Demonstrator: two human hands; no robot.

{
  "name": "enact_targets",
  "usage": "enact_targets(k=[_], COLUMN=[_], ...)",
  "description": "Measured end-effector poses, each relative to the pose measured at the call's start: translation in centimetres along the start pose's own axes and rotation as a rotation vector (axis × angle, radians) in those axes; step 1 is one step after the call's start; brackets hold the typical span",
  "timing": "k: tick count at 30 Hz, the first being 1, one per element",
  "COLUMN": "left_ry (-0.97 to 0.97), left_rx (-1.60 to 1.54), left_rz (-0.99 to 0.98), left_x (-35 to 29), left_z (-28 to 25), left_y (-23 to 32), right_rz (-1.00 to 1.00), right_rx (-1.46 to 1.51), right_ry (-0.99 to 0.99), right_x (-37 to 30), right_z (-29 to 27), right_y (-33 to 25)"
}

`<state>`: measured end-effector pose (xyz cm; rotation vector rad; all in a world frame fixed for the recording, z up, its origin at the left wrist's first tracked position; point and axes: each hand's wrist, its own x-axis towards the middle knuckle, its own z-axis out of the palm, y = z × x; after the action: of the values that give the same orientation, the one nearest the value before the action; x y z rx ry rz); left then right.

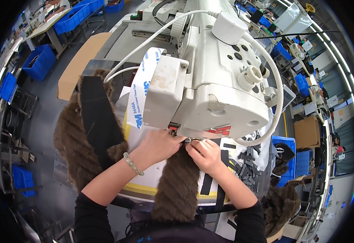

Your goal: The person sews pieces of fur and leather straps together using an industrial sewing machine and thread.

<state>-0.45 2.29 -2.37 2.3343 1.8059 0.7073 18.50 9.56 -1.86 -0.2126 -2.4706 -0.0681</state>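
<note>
A strip of brown fur (178,186) runs from under the white sewing machine head (221,101) toward me, its near end hanging over the table edge. My left hand (158,146), with a beaded bracelet (133,164) on the wrist, is closed at the strip's far end; the machine head partly hides its fingertips. Beside it my right hand (205,156) has its fingers curled in, pinching at the strip's right edge. Between the hands shows a small shiny metal part (188,141); what it belongs to is unclear.
Left, a larger brown fur piece (69,133) with a black band (97,121) drapes over the table. Printed white liner paper (145,89) hangs on the machine. Small black strips (248,166) lie in a pile at right, near a blue bin (284,156) and more fur (282,206).
</note>
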Motion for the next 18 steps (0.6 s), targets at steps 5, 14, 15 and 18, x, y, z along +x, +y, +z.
enact_targets(k=[5,14,15,18], left_ry=[0.072,0.108,0.109,0.030], left_rx=[-0.012,-0.039,-0.039,-0.016], left_rz=[0.035,0.049,0.046,0.027], left_x=[-0.04,0.16,0.05,-0.34], left_z=[0.26,0.05,0.20,0.80], left_y=[-0.36,-0.17,-0.16,-0.14], right_rz=[0.060,0.471,0.526,0.632], right_rx=[-0.080,0.046,0.063,0.177], right_ry=[0.043,-0.112,-0.188,-0.219], right_x=[0.53,-0.18,-0.23,-0.45], right_z=[0.36,0.20,0.16,0.36], right_y=[0.26,0.60,0.71,0.91])
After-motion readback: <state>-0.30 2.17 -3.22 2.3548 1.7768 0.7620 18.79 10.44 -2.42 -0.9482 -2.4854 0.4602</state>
